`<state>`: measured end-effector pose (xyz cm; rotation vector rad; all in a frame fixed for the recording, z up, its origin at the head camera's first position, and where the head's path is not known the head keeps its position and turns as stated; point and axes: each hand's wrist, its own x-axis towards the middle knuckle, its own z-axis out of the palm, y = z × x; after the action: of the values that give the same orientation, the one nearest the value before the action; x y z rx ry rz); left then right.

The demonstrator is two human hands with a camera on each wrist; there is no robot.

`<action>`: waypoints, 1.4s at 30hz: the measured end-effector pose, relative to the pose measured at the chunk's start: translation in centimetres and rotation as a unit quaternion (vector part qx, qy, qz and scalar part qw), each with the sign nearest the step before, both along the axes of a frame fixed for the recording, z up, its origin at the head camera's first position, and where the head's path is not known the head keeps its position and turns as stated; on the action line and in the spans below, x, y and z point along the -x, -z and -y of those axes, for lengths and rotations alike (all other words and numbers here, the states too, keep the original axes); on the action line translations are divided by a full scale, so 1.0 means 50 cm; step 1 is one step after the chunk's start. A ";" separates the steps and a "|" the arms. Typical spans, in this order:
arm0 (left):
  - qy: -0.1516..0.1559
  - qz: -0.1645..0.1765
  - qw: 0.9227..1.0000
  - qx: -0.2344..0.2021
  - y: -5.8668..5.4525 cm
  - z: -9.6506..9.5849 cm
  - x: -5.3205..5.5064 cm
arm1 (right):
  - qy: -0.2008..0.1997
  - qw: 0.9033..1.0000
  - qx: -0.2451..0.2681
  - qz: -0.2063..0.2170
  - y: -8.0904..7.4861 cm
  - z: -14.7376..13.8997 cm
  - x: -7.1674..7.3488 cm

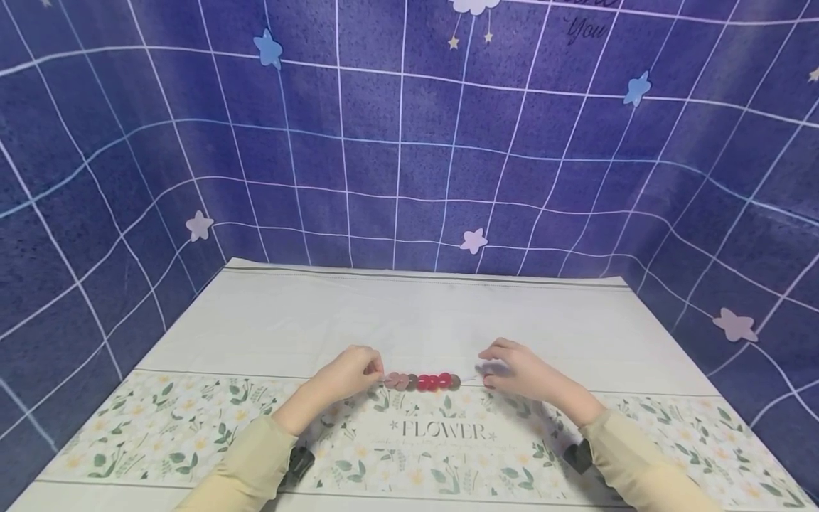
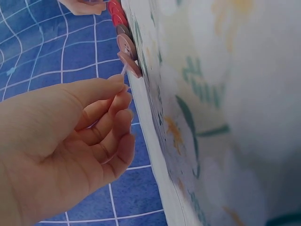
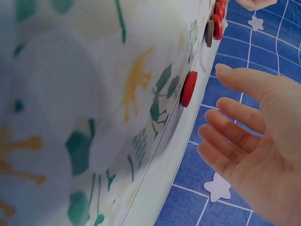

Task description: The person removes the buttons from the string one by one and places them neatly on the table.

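Observation:
A row of round buttons (image 1: 433, 382), pinkish-brown, dark brown and red, lies in a line across the table cover. At its left end my left hand (image 1: 350, 371) pinches a thin whitish cord (image 2: 124, 69) between thumb and forefinger. This cord meets a pinkish-brown button (image 2: 130, 64) that stands tilted. My right hand (image 1: 521, 370) is off the row's right end, fingers apart and holding nothing visible. Near its fingertips a single red button (image 3: 189, 89) sits apart from the others, beyond a dark brown button (image 3: 209, 33). In the head view I cannot make out that single button.
A white table cover (image 1: 358, 306) with a flowered band and the word FLOWER lies under the hands. Blue curtains (image 1: 422, 178) with white grid lines and stars stand behind the table and at both sides.

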<state>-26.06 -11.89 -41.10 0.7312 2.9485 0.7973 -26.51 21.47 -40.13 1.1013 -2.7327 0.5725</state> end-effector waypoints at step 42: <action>0.020 0.029 0.996 -0.079 0.005 0.000 0.008 | -0.057 0.998 -0.006 0.007 0.001 0.074 0.008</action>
<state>-26.43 -11.89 -41.36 0.7568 2.8345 1.0389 -26.88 17.75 -40.18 1.2685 -2.7018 0.5802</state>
